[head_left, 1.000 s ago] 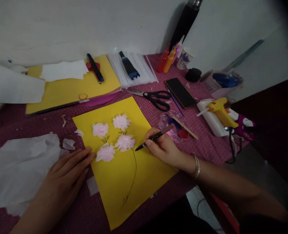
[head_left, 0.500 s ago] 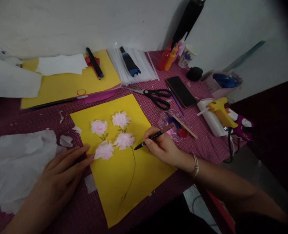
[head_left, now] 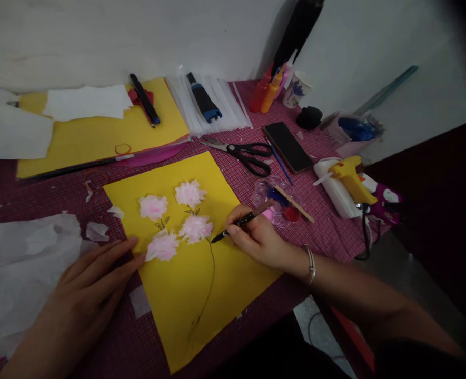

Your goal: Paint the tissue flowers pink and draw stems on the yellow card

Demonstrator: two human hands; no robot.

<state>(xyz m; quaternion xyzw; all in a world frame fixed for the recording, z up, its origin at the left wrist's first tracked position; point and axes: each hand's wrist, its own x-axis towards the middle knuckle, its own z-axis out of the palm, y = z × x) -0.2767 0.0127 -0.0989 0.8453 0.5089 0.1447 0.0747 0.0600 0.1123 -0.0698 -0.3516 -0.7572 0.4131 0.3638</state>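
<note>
A yellow paper sheet (head_left: 185,273) lies on the red checked tablecloth and carries several pink tissue flowers (head_left: 195,227) and a thin drawn stem (head_left: 209,287). My right hand (head_left: 260,239) is closed on a black pen (head_left: 238,223); its tip touches the sheet just under the right-hand flower, at the top of the stem. My left hand (head_left: 90,287) lies flat with fingers stretched out. Its fingertips press the sheet's left edge beside the lowest flower.
Crumpled white tissue (head_left: 23,273) lies at the left. Behind are a yellow paper stack (head_left: 98,137), black scissors (head_left: 248,153), a phone (head_left: 288,146), paint bottles (head_left: 266,95), a clear paint palette (head_left: 278,202) and a yellow glue gun (head_left: 351,179). The table edge runs along the right.
The pen tip has crept up the stem line towards the flower. The view has drifted a little to the right. My left hand has stayed pressed on the sheet.
</note>
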